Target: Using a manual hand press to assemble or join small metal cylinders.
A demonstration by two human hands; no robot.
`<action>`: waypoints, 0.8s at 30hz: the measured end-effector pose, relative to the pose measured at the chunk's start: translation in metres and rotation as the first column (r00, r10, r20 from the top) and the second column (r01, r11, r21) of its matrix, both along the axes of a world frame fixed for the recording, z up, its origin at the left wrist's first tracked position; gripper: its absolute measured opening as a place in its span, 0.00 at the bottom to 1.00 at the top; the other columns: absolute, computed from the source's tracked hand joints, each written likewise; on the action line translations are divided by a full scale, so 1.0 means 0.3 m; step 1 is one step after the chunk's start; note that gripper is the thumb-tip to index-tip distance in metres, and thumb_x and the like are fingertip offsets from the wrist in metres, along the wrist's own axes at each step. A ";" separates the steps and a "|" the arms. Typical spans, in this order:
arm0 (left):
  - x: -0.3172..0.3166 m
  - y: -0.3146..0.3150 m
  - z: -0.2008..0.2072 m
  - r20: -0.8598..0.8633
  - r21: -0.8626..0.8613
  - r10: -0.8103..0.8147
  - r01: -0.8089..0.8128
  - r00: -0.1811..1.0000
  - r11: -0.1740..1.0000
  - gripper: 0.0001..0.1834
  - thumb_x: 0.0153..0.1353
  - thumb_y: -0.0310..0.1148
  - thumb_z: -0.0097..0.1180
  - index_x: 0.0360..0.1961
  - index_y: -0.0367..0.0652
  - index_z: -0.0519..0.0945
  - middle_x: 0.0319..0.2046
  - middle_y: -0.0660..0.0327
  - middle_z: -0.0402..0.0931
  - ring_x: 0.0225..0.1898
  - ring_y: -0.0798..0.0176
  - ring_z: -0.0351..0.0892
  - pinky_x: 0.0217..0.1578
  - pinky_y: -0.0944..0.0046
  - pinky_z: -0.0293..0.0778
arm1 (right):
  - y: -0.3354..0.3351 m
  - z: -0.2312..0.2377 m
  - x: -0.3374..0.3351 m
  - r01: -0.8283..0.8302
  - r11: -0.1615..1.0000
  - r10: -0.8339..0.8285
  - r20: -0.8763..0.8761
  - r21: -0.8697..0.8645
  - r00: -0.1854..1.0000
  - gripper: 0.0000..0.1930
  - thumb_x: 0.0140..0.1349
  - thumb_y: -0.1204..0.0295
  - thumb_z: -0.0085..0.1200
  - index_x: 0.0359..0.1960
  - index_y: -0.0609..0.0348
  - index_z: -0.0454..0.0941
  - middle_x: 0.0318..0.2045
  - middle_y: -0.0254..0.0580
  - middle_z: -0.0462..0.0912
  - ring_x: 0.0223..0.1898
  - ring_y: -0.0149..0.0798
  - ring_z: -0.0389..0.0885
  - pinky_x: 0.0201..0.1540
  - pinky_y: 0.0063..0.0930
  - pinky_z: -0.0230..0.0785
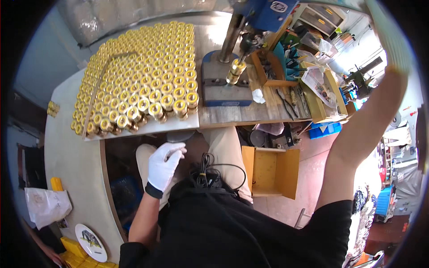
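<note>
My left hand (163, 165), in a white glove, hovers above my lap with its fingers loosely curled. A gap shows between thumb and fingers, and nothing is seen in it. My right arm reaches up along the right side. The right hand (395, 40) is smeared by motion near the upper right rim, so its fingers cannot be read. A blue drill press (270, 13) stands on the bench. Under its chuck (250, 42) sits one brass fitting (236, 71), above the press base (225, 94). Left of the press, many similar brass fittings (147, 85) stand upright in packed rows.
Pliers (286, 103) and other hand tools lie right of the press, beside a wooden box (268, 67) and a yellow tray (317, 107). An open wooden drawer (270, 172) is below. A white plate (90, 242) and a white bag (47, 207) are at left.
</note>
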State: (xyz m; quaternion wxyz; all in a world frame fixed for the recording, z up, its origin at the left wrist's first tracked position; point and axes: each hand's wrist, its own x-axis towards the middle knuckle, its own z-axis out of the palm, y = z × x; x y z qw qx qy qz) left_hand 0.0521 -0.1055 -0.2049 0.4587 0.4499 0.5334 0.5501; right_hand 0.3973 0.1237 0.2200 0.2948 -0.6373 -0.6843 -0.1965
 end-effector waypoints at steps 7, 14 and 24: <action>-0.029 0.167 0.157 -0.198 0.115 -0.088 0.112 0.976 0.987 0.12 0.78 0.25 0.54 0.55 0.33 0.86 0.45 0.58 0.87 0.44 0.66 0.86 0.50 0.66 0.80 | -0.181 -0.675 0.194 -0.230 0.964 0.264 0.415 -0.129 0.871 0.24 0.65 0.78 0.58 0.64 0.47 0.79 0.53 0.39 0.86 0.40 0.41 0.90 0.40 0.38 0.82; 0.459 0.606 0.574 -0.444 0.857 0.138 0.375 0.885 0.353 0.16 0.71 0.44 0.58 0.47 0.47 0.90 0.41 0.54 0.87 0.40 0.48 0.87 0.43 0.51 0.82 | 0.100 -0.650 0.267 -0.435 0.742 0.311 -0.312 -0.510 0.898 0.26 0.73 0.52 0.60 0.65 0.53 0.81 0.36 0.37 0.87 0.32 0.30 0.83 0.33 0.28 0.76; 0.822 0.773 0.551 -0.678 0.735 0.255 0.631 0.689 0.249 0.33 0.49 0.71 0.65 0.28 0.48 0.91 0.27 0.54 0.84 0.37 0.48 0.85 0.45 0.46 0.77 | -0.113 -0.842 -0.106 -0.166 0.973 0.187 0.127 -0.160 0.974 0.25 0.74 0.54 0.60 0.66 0.53 0.81 0.33 0.35 0.86 0.29 0.26 0.80 0.31 0.23 0.73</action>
